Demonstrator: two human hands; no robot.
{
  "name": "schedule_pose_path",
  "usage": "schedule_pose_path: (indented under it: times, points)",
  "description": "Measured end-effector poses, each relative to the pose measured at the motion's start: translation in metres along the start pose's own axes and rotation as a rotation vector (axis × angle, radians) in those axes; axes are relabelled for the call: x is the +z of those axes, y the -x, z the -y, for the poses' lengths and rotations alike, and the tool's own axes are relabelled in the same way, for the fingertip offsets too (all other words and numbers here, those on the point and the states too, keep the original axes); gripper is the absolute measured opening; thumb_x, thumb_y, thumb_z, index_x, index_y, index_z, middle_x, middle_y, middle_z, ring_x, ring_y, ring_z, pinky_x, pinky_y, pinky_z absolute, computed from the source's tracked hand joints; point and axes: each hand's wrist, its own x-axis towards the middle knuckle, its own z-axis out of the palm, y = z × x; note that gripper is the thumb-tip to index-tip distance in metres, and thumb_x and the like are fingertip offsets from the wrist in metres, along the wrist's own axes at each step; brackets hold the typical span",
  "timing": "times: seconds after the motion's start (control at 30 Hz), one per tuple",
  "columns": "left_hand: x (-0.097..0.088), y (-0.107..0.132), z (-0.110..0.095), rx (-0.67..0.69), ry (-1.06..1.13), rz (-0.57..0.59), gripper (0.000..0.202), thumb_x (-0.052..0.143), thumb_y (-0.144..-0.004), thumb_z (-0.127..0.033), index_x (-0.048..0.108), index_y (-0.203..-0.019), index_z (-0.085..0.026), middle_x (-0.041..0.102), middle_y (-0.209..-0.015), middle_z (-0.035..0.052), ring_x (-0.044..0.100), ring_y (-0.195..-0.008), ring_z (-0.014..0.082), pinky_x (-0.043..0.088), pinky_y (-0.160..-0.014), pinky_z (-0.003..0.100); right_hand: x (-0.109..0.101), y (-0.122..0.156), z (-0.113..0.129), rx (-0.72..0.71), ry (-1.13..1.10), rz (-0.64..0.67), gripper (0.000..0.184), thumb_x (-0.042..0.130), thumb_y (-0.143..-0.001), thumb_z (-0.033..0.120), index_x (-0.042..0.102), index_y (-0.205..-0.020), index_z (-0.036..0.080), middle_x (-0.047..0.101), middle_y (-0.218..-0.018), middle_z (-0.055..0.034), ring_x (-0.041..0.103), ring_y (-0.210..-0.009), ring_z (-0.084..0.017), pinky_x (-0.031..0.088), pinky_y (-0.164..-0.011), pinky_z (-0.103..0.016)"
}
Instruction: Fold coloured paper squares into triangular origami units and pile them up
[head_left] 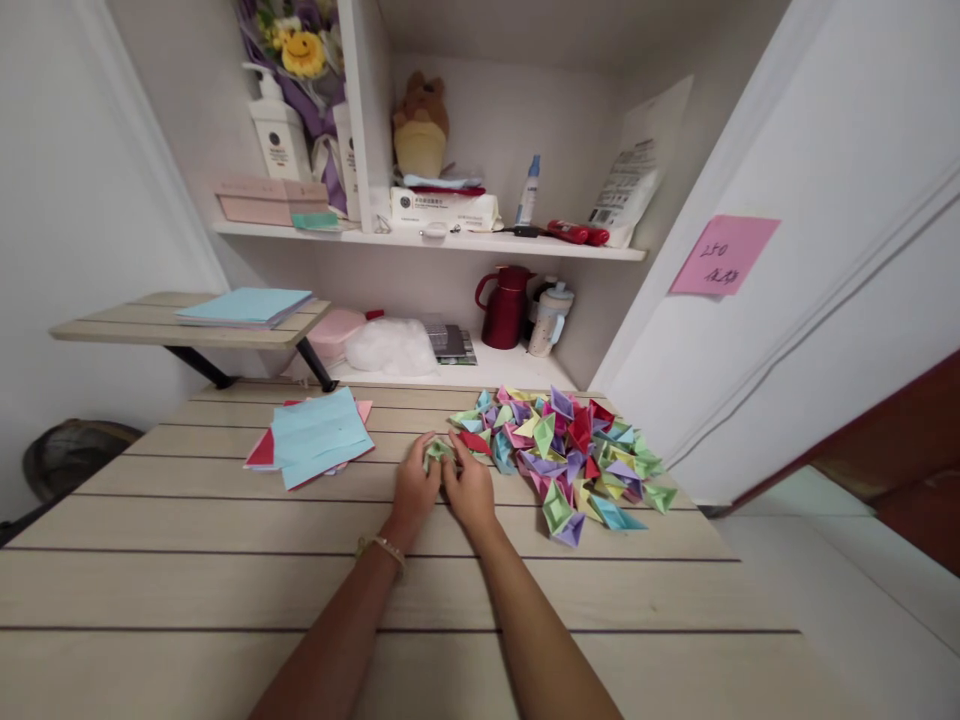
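Note:
Both my hands meet over the wooden table (225,590), with a small folded piece of light green paper (437,452) between them. My left hand (416,483) grips it from the left, a bracelet at that wrist. From the other side my right hand (471,487) holds it, fingers curled; the fingertips partly hide the folds. Just right of my hands spreads a heap of folded paper boats (559,450) in green, purple, pink, red, yellow and blue. Left of them lies a loose stack of paper sheets (321,435), light blue on top with red and pink edges below.
A small raised shelf (127,322) at the left carries more blue paper (244,306). Behind the table, a white cabinet holds a plastic bag (391,347), a red jug (506,308) and a cup (551,320). A pink note (724,255) sticks to the right wall.

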Motion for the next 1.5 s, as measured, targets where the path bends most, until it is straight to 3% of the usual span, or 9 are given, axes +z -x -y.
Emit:
schedule_pose_path:
  times: [0.3, 0.43, 0.6, 0.77, 0.97, 1.07, 1.2, 1.27, 1.5]
  points:
    - [0.000, -0.002, 0.002, 0.042, -0.104, -0.027, 0.039, 0.051, -0.076, -0.015, 0.056, -0.114, -0.020, 0.066, -0.105, 0.0087, 0.060, -0.100, 0.0236, 0.043, -0.090, 0.036, -0.002, -0.001, -0.001, -0.010, -0.034, 0.060, 0.045, 0.052, -0.073, 0.015, 0.061, -0.116, 0.027, 0.065, -0.113, -0.0022, 0.061, -0.100, -0.020, 0.045, -0.087, -0.029]
    - [-0.001, -0.001, 0.004, -0.025, -0.062, -0.024, 0.044, 0.055, -0.069, -0.011, 0.056, -0.113, -0.019, 0.068, -0.098, 0.0085, 0.062, -0.096, 0.0243, 0.045, -0.088, 0.038, -0.003, 0.000, -0.001, 0.031, -0.059, 0.049, 0.044, 0.053, -0.069, 0.014, 0.065, -0.111, 0.024, 0.069, -0.104, -0.0040, 0.064, -0.087, -0.021, 0.046, -0.080, -0.028]
    - [0.000, -0.008, 0.009, -0.157, 0.316, 0.051, 0.044, 0.058, -0.060, -0.008, 0.058, -0.102, -0.015, 0.068, -0.100, 0.0121, 0.065, -0.092, 0.0224, 0.050, -0.081, 0.035, -0.003, -0.003, -0.008, 0.141, -0.316, -0.046, 0.036, 0.049, -0.067, 0.014, 0.070, -0.095, 0.021, 0.071, -0.084, -0.0036, 0.060, -0.065, -0.018, 0.047, -0.067, -0.028]
    - [-0.006, -0.018, 0.009, -0.302, 0.470, 0.166, 0.026, 0.071, -0.052, -0.016, 0.065, -0.077, -0.012, 0.071, -0.086, 0.0114, 0.066, -0.082, 0.0236, 0.051, -0.078, 0.036, -0.002, -0.009, -0.021, 0.259, -0.638, -0.114, 0.019, 0.055, -0.063, 0.020, 0.069, -0.076, 0.017, 0.068, -0.074, -0.0042, 0.060, -0.069, -0.019, 0.047, -0.063, -0.027]
    - [-0.018, -0.017, 0.000, -0.400, 0.486, 0.315, 0.036, 0.077, -0.050, -0.022, 0.068, -0.084, -0.012, 0.072, -0.078, 0.0078, 0.066, -0.071, 0.0181, 0.051, -0.067, 0.027, -0.004, -0.012, -0.023, 0.322, -0.761, -0.106, 0.018, 0.063, -0.059, 0.021, 0.068, -0.075, 0.018, 0.068, -0.074, -0.0033, 0.059, -0.066, -0.018, 0.046, -0.060, -0.028]
    - [-0.019, -0.017, -0.002, -0.423, 0.496, 0.252, 0.032, 0.078, -0.052, -0.028, 0.069, -0.079, -0.012, 0.071, -0.073, 0.0068, 0.063, -0.063, 0.0157, 0.049, -0.059, 0.024, -0.008, -0.013, -0.018, 0.321, -0.835, -0.028, 0.019, 0.067, -0.058, 0.023, 0.068, -0.077, 0.019, 0.069, -0.075, -0.0025, 0.061, -0.067, -0.018, 0.047, -0.062, -0.028]
    - [-0.019, -0.020, 0.003, -0.392, 0.534, 0.035, 0.033, 0.078, -0.052, -0.037, 0.067, -0.070, -0.012, 0.068, -0.065, 0.0037, 0.058, -0.054, 0.0120, 0.045, -0.052, 0.022, -0.017, -0.013, -0.011, 0.359, -0.983, 0.255, 0.032, 0.074, -0.058, 0.030, 0.065, -0.088, 0.022, 0.069, -0.081, -0.0018, 0.063, -0.068, -0.018, 0.048, -0.054, -0.025]
    - [-0.019, -0.021, 0.006, -0.379, 0.537, -0.021, 0.036, 0.076, -0.053, -0.041, 0.067, -0.070, -0.011, 0.067, -0.063, 0.0032, 0.056, -0.052, 0.0112, 0.043, -0.049, 0.021, -0.020, -0.013, -0.009, 0.362, -0.992, 0.314, 0.037, 0.076, -0.057, 0.033, 0.064, -0.090, 0.022, 0.069, -0.084, -0.0017, 0.062, -0.069, -0.017, 0.048, -0.052, -0.023]
    - [-0.018, -0.019, 0.001, -0.432, 0.541, 0.094, 0.041, 0.072, -0.058, -0.048, 0.068, -0.073, -0.010, 0.068, -0.068, 0.0058, 0.063, -0.065, 0.0185, 0.050, -0.061, 0.028, -0.020, -0.016, -0.009, 0.391, -0.981, 0.163, 0.028, 0.073, -0.060, 0.043, 0.061, -0.069, 0.019, 0.062, -0.064, 0.0012, 0.056, -0.056, -0.013, 0.043, -0.045, -0.021]
